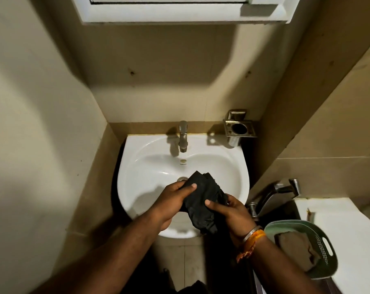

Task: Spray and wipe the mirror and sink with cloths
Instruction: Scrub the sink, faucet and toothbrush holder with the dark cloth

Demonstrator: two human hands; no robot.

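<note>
Both hands hold a crumpled black cloth [203,203] over the front half of the white sink [137,166]. The left hand [171,201] grips the cloth's 9 o'clock edge, thumb pressed on top; the right hand [230,213] pinches its 3 o'clock edge with the thumb laid across the fabric. The cloth's upper corner reaches toward the drain [182,178], which peeks out at 11 o'clock from it.

The tap [183,135] stands at the basin's 12 o'clock rim, with bare white bowl between it and the cloth. A steel tumbler holder [239,128] is fixed to the wall at 1 o'clock from the basin, just past its rim. The bottom edge of the mirror cabinet [179,13] hangs well above, at 12 o'clock.

Walls close in on both sides: the left one runs just beside the basin's 9 o'clock edge. At 4 o'clock, a green basket [326,247] with a brown cloth [296,247] in it sits on a white surface [349,219], close to the right wrist; a second metal tap [279,192] stands just beside the basin's 3 o'clock rim.
</note>
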